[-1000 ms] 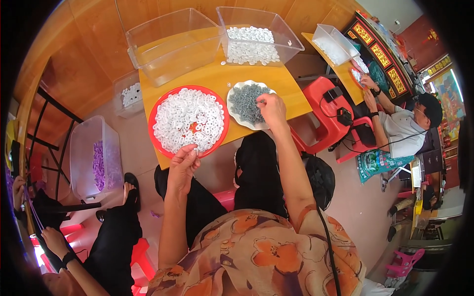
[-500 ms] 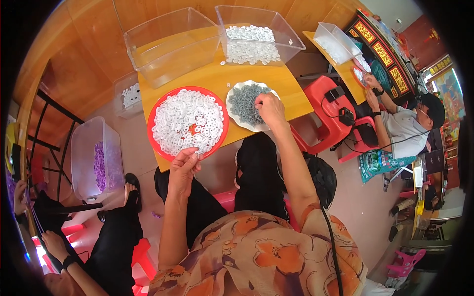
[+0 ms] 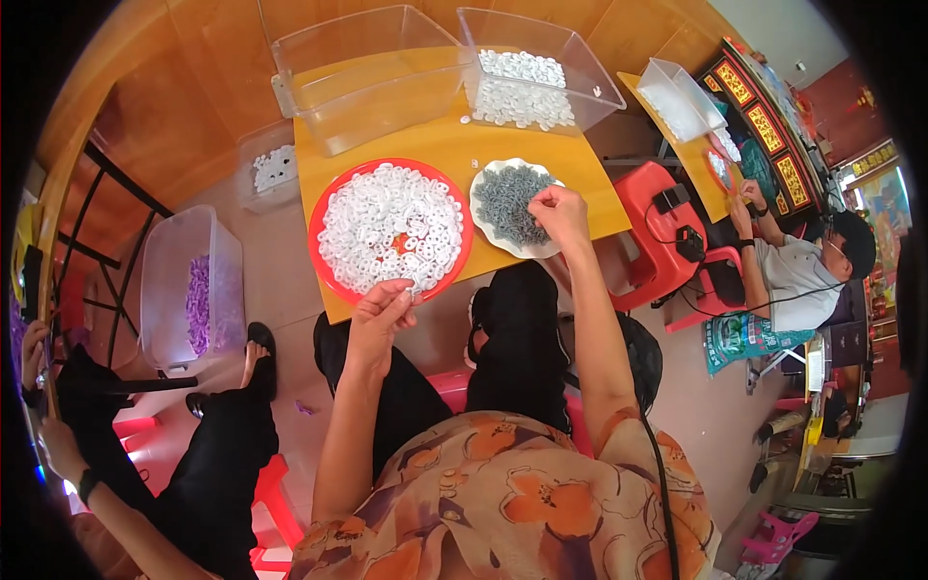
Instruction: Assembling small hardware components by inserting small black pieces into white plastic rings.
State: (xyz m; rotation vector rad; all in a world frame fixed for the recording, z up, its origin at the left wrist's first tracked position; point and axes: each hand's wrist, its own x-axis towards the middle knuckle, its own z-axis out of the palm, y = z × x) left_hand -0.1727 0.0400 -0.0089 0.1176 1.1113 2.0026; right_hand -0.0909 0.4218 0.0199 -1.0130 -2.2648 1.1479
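At the near edge of a red round plate (image 3: 314,234), my left hand (image 3: 379,324) pinches a small white oval piece (image 3: 415,294) between thumb and fingertips. The plate is heaped with white oval pieces (image 3: 387,213) that have holes, and a bit of its red bottom shows through. To the right stands a scalloped white plate (image 3: 510,248) full of small grey parts (image 3: 510,198). My right hand (image 3: 563,215) is over this plate's right side, fingertips pinched together at the grey parts. Whatever lies between those fingertips is too small to make out.
Two clear bins stand at the table's back: one bare inside (image 3: 372,92), the other with white pieces (image 3: 527,92). A tub of purple pieces (image 3: 198,304) is on the floor at left. Red stools (image 3: 643,217) stand at right. One person sits at each side.
The view has shifted, so the table appears further right. My left hand keeps its pinch near the red plate's edge; my right hand stays at the grey parts.
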